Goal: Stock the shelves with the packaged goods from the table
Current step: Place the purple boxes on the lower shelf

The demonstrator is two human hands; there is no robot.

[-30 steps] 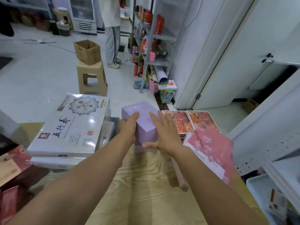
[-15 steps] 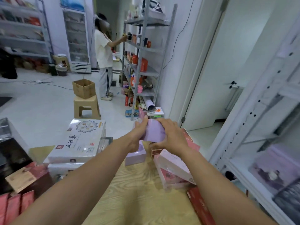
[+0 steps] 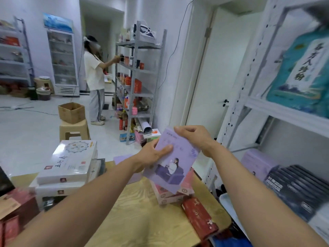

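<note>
Lilac box (image 3: 172,163) is held over the table (image 3: 142,220), above the pink box stack (image 3: 170,195). Left hand (image 3: 153,154) grips its left edge; right hand (image 3: 194,138) pinches the top corner. White shelf (image 3: 284,111) at right: lilac pack (image 3: 256,163) and dark boxes (image 3: 299,186) on the lower tier, teal bag (image 3: 302,72) above.

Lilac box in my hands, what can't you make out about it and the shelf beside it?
Head view only.
- lilac box: print too blurred to read; left hand and right hand cover part of its edges.
- dark packs on the white shelf: blurred, labels unreadable, cut off by the right edge.
</note>
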